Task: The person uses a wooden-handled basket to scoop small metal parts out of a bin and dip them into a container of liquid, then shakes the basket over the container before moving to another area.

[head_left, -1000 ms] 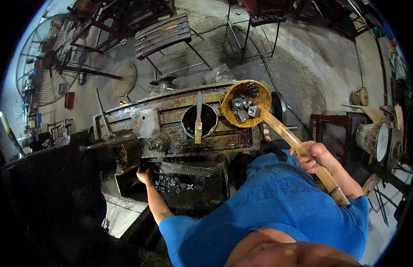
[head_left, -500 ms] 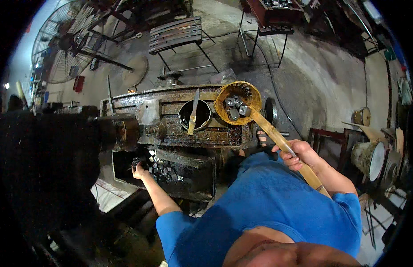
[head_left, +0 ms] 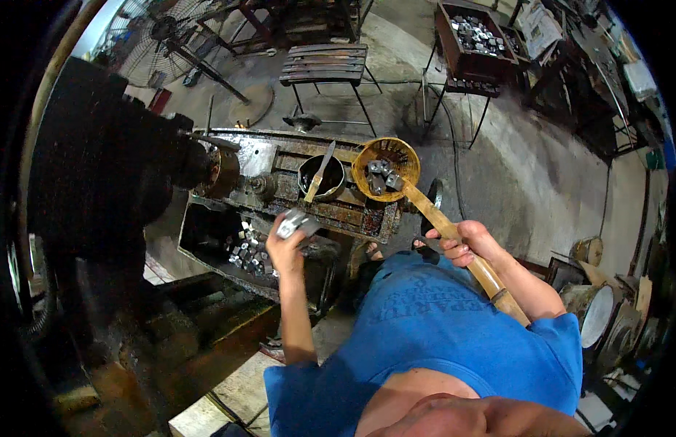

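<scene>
"Since both hands are busy, where should I look first?"

"Close to the blue shirt (head_left: 425,342). The right hand (head_left: 463,245) has its fingers wrapped round a flat bamboo handle (head_left: 487,278), its rear end running back beside the forearm. A firm wrist there should stop the far end dipping or rolling, I'd say."

"And the left hand (head_left: 285,253)?"

"Its fingers are curled on some bright metal (head_left: 295,223), up between bin and basket. It's blurred, so I can't tell if that's one piece or several. I'd want a snug grip with the palm under the load; metal that may be oily could slip."

"What's beside it?"

"On its left, a dark metal bin (head_left: 201,224) with loose pieces (head_left: 249,253) in it. Further out, the wicker basket (head_left: 397,151) at the handle's far end, mouth up, a few metal blocks (head_left: 374,167) inside. Best level, I think. Whether it touches the machine's slotted desk (head_left: 352,222), I can't tell."

"Any snag?"

"A brush (head_left: 321,173) lies across the round pot (head_left: 332,180), bristles toward the left hand; easily knocked, so give it room."

"Further off?"

"A slatted stool (head_left: 325,64), then a box (head_left: 483,69) of small metal parts."
</scene>
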Demonstrator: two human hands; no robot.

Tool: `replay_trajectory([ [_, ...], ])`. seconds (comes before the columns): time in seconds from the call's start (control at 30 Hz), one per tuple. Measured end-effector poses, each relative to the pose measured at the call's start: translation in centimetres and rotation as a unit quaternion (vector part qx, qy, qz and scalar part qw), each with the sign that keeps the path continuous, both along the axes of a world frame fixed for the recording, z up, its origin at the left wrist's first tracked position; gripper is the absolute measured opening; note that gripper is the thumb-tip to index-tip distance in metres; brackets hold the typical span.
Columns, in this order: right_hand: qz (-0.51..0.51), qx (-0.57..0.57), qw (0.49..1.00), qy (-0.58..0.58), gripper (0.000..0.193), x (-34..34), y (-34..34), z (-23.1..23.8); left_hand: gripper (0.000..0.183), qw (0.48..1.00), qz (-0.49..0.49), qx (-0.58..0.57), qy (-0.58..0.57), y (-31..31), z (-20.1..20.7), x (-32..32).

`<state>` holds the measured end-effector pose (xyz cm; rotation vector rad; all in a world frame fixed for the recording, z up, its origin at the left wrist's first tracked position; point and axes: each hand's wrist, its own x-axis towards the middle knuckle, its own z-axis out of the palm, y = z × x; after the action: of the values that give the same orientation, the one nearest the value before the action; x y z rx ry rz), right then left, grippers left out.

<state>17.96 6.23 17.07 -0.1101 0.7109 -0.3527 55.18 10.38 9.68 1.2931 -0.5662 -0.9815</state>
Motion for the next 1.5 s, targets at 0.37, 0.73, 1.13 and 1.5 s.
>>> replay_trajectory([
  [0.37, -0.020, 0.007, 0.998, -0.055, 0.043, -0.8, -0.1, -1.8, 0.037, 0.757, -0.197, -0.119, -0.612, -13.4, 0.5, -14.7],
  [0.73, -0.055, 0.018, 0.998, -0.032, 0.047, -0.5, 0.0, -0.8, 0.034, 0.776, -0.181, -0.171, -0.580, -8.0, 5.3, -8.1],
  [1.13, -0.043, 0.015, 0.998, -0.031, 0.051, 0.0, -0.2, -0.7, 0.061, 0.741, 0.024, 0.426, -0.518, 1.4, -11.3, 23.7],
  [1.5, -0.073, 0.037, 0.996, -0.020, 0.058, 0.5, 0.1, -0.6, 0.081, 0.702, -0.112, 0.489, -0.506, -3.9, -18.1, 27.9],
])
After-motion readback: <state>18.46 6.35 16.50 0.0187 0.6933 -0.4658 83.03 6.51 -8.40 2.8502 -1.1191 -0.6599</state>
